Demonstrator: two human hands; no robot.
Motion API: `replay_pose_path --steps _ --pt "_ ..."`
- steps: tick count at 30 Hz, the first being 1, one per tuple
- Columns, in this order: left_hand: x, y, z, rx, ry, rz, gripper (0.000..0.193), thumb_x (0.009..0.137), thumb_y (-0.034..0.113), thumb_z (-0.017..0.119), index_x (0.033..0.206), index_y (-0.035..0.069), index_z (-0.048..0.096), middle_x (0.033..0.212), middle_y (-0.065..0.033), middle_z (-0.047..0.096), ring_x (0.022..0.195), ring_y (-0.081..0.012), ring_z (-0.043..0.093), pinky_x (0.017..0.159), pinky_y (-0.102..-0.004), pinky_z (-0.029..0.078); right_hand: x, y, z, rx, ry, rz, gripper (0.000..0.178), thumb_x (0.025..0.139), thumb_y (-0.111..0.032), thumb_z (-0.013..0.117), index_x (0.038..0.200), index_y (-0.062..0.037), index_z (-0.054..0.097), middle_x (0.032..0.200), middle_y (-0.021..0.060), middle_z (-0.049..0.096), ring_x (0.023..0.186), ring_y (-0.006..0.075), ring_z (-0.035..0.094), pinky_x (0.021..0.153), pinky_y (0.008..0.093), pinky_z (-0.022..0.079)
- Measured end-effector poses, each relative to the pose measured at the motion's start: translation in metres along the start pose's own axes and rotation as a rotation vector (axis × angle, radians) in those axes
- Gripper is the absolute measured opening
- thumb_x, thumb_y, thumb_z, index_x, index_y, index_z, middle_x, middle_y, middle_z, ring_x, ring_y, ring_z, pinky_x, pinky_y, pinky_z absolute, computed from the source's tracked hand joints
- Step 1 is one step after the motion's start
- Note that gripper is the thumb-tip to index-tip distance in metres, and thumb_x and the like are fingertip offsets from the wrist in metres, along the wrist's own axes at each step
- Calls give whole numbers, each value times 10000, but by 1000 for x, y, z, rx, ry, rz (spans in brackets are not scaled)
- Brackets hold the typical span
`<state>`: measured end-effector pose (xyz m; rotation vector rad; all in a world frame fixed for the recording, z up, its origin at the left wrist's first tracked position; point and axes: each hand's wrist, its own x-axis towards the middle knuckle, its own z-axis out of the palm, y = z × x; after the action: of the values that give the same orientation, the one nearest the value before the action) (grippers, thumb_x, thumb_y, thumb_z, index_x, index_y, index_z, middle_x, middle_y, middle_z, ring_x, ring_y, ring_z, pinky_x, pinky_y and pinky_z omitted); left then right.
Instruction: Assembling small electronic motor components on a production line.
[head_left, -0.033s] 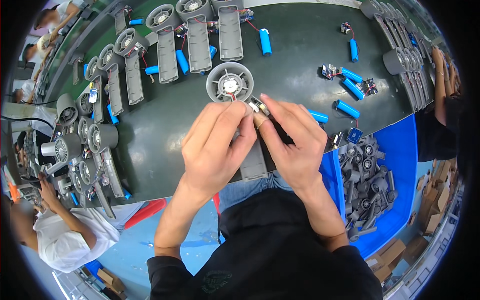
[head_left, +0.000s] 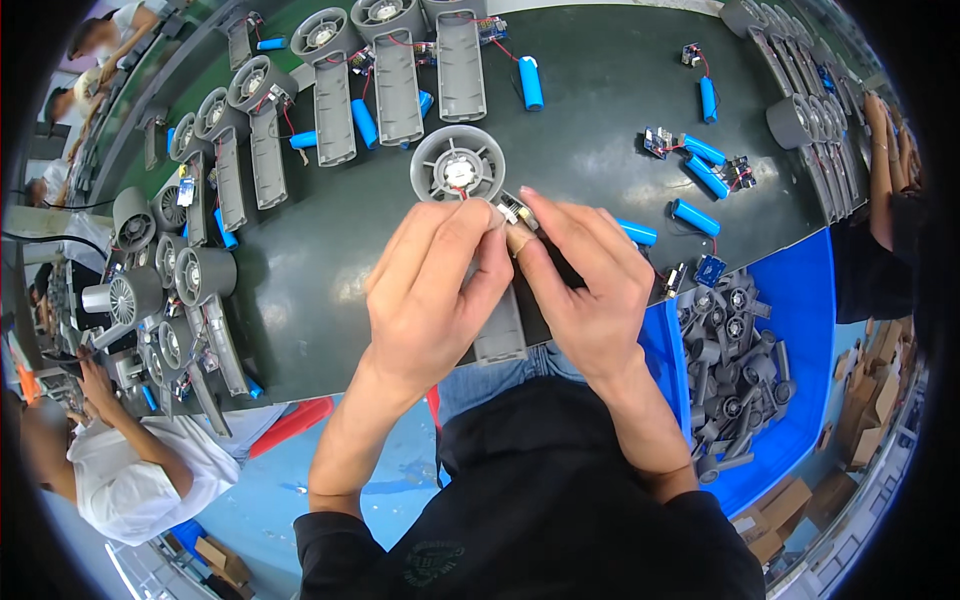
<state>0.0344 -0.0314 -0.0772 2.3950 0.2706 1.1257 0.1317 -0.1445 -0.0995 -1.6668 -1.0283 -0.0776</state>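
Note:
A grey handheld fan housing [head_left: 458, 168] lies in front of me, its round ring with the fan motor facing up. Its open handle [head_left: 500, 335] runs toward me beneath my hands. My left hand [head_left: 432, 275] is closed in a pinch at the end of the red wire [head_left: 462, 192] from the motor; the tip looks like a small white plug, mostly covered by the fingers. Between the thumb and fingers of my right hand [head_left: 588, 280] is a small circuit board [head_left: 518, 211] with a pale connector, touching or nearly touching my left fingertips.
Several fan housings with blue batteries [head_left: 530, 84] line the far and left table [head_left: 590, 120]. Loose batteries wired to boards [head_left: 656, 142] lie right. A blue bin [head_left: 800, 400] of grey fan parts stands at my right. A co-worker [head_left: 140, 470] sits left; another person's arms [head_left: 880, 150] show right.
The fan housing and its handle have shifted slightly to the left under my hands. Both hands keep their pinch in nearly the same place.

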Motion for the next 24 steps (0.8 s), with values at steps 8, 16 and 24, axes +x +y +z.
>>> replay_pose_path --steps 8,16,24 --pt "-3 1 1 26 -87 -25 263 766 -107 697 1005 -30 615 878 -124 592 737 -278 605 638 -365 507 0 1 3 -49 45 -81 352 764 28 759 1113 22 717 916 139 701 752 256 650 676 325 506" --pt "-2 -1 2 120 -70 88 293 758 -119 703 1028 -41 618 895 -130 599 733 -279 602 629 -363 507 1 3 3 -85 47 -118 341 749 28 752 1088 32 717 890 130 694 716 254 635 644 328 494" --pt "-1 2 2 55 -67 39 277 755 -126 701 1008 -51 615 899 -128 603 730 -274 599 629 -362 508 0 3 5 -81 55 -128 344 747 32 746 1090 31 716 879 121 688 706 249 627 630 325 487"
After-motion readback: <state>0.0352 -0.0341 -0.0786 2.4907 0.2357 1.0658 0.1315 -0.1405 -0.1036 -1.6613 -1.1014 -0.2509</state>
